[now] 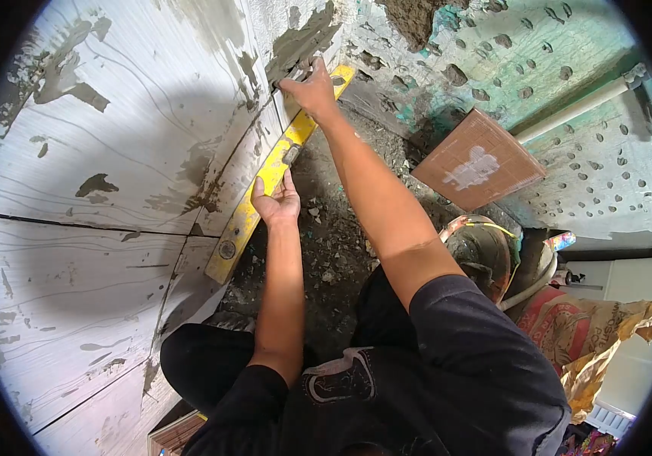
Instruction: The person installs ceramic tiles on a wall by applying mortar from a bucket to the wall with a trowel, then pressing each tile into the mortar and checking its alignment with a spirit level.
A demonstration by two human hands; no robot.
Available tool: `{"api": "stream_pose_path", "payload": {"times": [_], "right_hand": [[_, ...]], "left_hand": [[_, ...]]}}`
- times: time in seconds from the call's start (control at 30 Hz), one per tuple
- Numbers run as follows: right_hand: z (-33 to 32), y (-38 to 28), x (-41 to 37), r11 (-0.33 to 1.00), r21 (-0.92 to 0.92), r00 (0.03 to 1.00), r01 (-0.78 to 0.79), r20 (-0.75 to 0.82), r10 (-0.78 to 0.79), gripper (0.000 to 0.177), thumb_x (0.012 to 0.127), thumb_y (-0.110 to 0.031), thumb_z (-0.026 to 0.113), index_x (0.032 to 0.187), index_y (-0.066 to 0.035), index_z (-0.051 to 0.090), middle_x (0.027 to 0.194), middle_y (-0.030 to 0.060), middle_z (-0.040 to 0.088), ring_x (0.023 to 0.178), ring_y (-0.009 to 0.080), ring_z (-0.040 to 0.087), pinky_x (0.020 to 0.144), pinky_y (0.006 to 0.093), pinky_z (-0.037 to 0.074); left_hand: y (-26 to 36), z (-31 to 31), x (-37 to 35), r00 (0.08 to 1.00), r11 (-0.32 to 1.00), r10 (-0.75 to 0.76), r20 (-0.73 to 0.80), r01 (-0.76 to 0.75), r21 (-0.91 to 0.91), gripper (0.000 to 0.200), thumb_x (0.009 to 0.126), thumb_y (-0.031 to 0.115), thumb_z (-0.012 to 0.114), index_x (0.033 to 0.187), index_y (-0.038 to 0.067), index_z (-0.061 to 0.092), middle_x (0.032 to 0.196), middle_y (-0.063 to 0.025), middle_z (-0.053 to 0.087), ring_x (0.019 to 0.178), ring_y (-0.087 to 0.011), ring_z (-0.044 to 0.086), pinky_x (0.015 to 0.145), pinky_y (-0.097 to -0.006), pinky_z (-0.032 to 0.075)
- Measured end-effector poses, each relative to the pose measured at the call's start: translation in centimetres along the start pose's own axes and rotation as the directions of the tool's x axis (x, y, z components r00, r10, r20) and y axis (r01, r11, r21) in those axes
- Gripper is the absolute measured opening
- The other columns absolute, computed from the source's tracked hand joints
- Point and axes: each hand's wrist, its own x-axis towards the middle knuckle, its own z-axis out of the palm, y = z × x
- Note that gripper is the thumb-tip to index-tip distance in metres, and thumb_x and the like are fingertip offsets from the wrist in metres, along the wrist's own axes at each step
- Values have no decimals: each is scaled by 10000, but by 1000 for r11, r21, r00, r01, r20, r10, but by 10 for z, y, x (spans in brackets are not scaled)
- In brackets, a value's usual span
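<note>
A yellow spirit level (273,168) lies slantwise along the low strip of white tile (244,157) at the foot of the wall. My left hand (278,204) holds its middle, thumb on the near face and fingers at the outer edge. My right hand (313,93) reaches over the level's far part, thumb and fingers apart against the tile strip's far end. Whether those fingertips grip the tile's edge is hard to see. Grey mortar smears mark the large white wall tiles (113,152) above.
Rubble and dust cover the floor (326,228). At right, a brown tile (478,161) leans near a pale pipe (580,110) on the pitted green wall (569,45). A mortar bucket (482,254) and a torn cement bag (580,327) stand close to my right side.
</note>
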Motion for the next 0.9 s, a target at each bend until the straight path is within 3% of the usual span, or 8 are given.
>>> {"api": "stream_pose_path", "payload": {"times": [0.37, 0.47, 0.57, 0.67, 0.73, 0.8, 0.9], "right_hand": [[2, -2, -1, 1000, 12, 999, -8, -35, 8, 701, 555, -309, 701, 1067, 72, 410, 840, 239, 598, 803, 348, 595, 716, 359, 471], [-2, -7, -2, 996, 22, 995, -85, 45, 84, 793, 548, -317, 709, 1123, 106, 365, 915, 252, 584, 853, 339, 584, 749, 359, 462], [-2, -9, -4, 987, 26, 987, -160, 7, 160, 962, 534, -318, 727, 1230, 142, 248, 1062, 280, 520, 986, 353, 530, 842, 344, 427], [14, 32, 9, 978, 31, 979, -205, -8, 205, 1101, 519, -292, 749, 1297, 148, 106, 1219, 292, 404, 1119, 352, 440, 925, 319, 373], [12, 40, 18, 914, 215, 935, -345, 166, 314, 1127, 517, -266, 755, 1312, 137, 66, 1252, 291, 367, 1148, 339, 410, 944, 304, 356], [13, 44, 23, 857, 302, 897, -418, 286, 337, 1140, 559, -229, 744, 1320, 86, -45, 1193, 259, 425, 1106, 314, 447, 927, 307, 367], [17, 43, 26, 863, 269, 883, -428, 327, 336, 1146, 659, -161, 702, 1324, -14, -220, 1030, 190, 585, 972, 266, 559, 868, 325, 414]], "left_hand": [[0, 0, -1, 1000, 1000, 4, 13, -4, -3, 353, 870, 211, 437, 1110, -38, 511, 1122, -129, 570, 1049, -257, 540, 917, -402, 431], [-1, 1, -2, 1000, 1000, 12, 7, -12, -3, 358, 871, 215, 434, 1111, -39, 510, 1119, -127, 572, 1046, -257, 542, 914, -402, 433], [0, -3, 2, 1000, 1000, 23, 20, -24, 16, 360, 870, 217, 433, 1111, -39, 510, 1112, -127, 575, 1038, -258, 547, 911, -401, 437], [-2, 1, -2, 1000, 1000, 19, 4, -19, 16, 316, 841, 222, 475, 1048, -4, 552, 1028, -114, 613, 943, -229, 594, 847, -373, 480], [-1, -1, -1, 1000, 1000, 8, 21, -9, 20, 314, 843, 221, 476, 1051, -3, 551, 1033, -112, 612, 950, -229, 591, 853, -376, 476], [0, -2, -1, 1000, 1000, 9, 23, -9, 24, 313, 845, 220, 476, 1053, -2, 550, 1039, -110, 610, 958, -228, 587, 859, -377, 472], [-1, -2, 0, 1000, 999, 24, 19, -24, 26, 314, 846, 220, 476, 1056, -1, 548, 1046, -106, 608, 971, -227, 581, 865, -378, 467]]}}
